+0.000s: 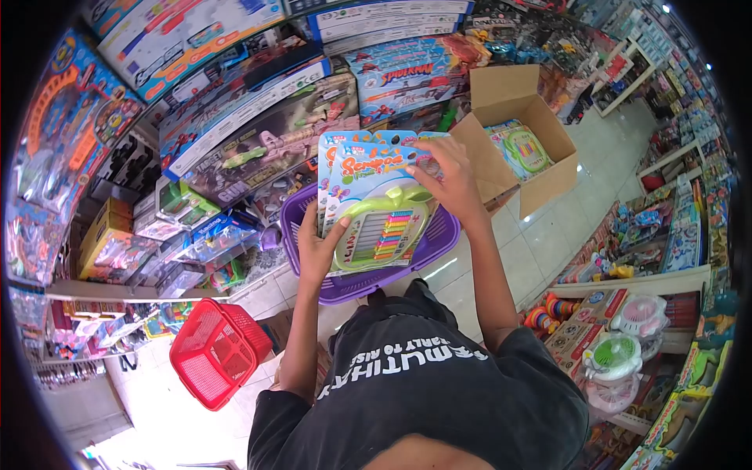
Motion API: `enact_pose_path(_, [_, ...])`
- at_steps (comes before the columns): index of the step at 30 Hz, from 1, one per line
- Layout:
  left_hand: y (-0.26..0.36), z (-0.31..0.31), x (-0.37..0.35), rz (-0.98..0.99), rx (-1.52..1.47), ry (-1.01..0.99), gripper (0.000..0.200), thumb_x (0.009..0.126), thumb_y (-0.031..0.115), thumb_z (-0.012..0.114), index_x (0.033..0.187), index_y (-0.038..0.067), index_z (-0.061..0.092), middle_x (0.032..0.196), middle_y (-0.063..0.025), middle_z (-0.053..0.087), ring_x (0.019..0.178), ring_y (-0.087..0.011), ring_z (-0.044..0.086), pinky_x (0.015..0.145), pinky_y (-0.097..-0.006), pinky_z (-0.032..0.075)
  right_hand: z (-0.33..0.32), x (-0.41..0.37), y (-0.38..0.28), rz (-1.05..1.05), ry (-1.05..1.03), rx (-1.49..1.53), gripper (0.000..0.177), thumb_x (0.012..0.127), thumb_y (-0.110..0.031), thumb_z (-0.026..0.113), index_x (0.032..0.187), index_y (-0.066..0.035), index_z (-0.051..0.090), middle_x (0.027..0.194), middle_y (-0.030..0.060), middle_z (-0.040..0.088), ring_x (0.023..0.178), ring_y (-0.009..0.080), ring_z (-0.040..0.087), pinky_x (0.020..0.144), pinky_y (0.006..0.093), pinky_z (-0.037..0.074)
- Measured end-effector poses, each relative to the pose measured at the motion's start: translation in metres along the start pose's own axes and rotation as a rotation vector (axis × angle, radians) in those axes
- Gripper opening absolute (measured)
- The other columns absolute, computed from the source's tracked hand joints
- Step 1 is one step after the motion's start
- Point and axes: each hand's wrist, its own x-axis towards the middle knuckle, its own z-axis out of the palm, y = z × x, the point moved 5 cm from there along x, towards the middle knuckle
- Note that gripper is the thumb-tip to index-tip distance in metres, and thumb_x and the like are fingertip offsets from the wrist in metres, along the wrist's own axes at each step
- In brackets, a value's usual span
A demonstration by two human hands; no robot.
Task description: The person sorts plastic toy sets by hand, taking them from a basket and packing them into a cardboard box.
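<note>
Over a purple basket, both hands hold a small stack of carded toy abacus packs, tilted up towards me. The front card is light blue with orange lettering. On it sits a green apple-shaped abacus with rows of coloured beads. My left hand is closed on the stack's lower left edge, its thumb on the front card. At the upper right, my right hand grips the cards' edge with thumb and fingers. Most of the basket's inside is hidden behind the packs.
An open cardboard box at the right holds more abacus packs. A red basket stands on the tiled floor at the left. Shelves of boxed toys rise ahead, and small fans sit on the right shelf.
</note>
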Motion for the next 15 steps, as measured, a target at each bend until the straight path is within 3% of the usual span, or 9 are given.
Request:
enact_pose_path(2, [0.001, 0.009, 0.004, 0.004, -0.04, 0.008, 0.035, 0.08, 0.009, 0.063, 0.111, -0.002, 0.049, 0.098, -0.009, 0.06, 0.086, -0.013, 0.057, 0.077, -0.0261, 0.045, -0.007, -0.002, -0.001, -0.043, 0.052, -0.064, 0.031, 0.076, -0.019, 0.065, 0.103, -0.008, 0.055, 0.103, 0.0095, 0.056, 0.101, 0.0277, 0.049, 0.087, 0.0395, 0.034])
enact_pose_path(7, [0.0, 0.037, 0.022, -0.014, -0.107, 0.027, 0.035, 0.082, 0.008, 0.062, 0.112, -0.002, 0.048, 0.098, -0.0086, 0.059, 0.086, -0.0123, 0.056, 0.076, -0.0254, 0.045, -0.045, -0.033, 0.024, 0.09, 0.49, -0.095, 0.044, 0.075, -0.019, 0.067, 0.112, -0.005, 0.049, 0.116, 0.0162, 0.046, 0.105, 0.0307, 0.046, 0.089, 0.0421, 0.035])
enact_pose_path(8, [-0.008, 0.041, 0.027, -0.05, -0.157, 0.058, 0.036, 0.082, 0.009, 0.061, 0.114, -0.002, 0.047, 0.099, -0.009, 0.059, 0.087, -0.0124, 0.056, 0.076, -0.0254, 0.045, -0.05, -0.044, 0.032, 0.159, 0.492, -0.143, 0.055, 0.074, -0.024, 0.068, 0.118, -0.002, 0.043, 0.116, 0.0187, 0.045, 0.108, 0.0323, 0.045, 0.09, 0.0427, 0.035])
enact_pose_path(13, [-0.024, 0.089, 0.043, -0.127, -0.292, 0.093, 0.043, 0.084, 0.011, 0.06, 0.121, -0.002, 0.041, 0.103, -0.0103, 0.058, 0.09, -0.0135, 0.056, 0.079, -0.0261, 0.045, -0.06, -0.109, 0.094, 0.485, 0.356, -0.022, 0.067, 0.074, -0.032, 0.07, 0.121, 0.002, 0.036, 0.118, 0.0209, 0.046, 0.11, 0.0339, 0.047, 0.09, 0.0407, 0.038])
enact_pose_path(15, [-0.021, 0.122, 0.048, -0.137, -0.318, 0.079, 0.043, 0.084, 0.011, 0.06, 0.121, -0.002, 0.041, 0.103, -0.0098, 0.058, 0.09, -0.0133, 0.056, 0.079, -0.026, 0.045, -0.058, -0.133, 0.118, 0.676, 0.194, 0.313, 0.066, 0.074, -0.032, 0.07, 0.12, 0.002, 0.038, 0.114, 0.0197, 0.051, 0.104, 0.0297, 0.053, 0.086, 0.0388, 0.042])
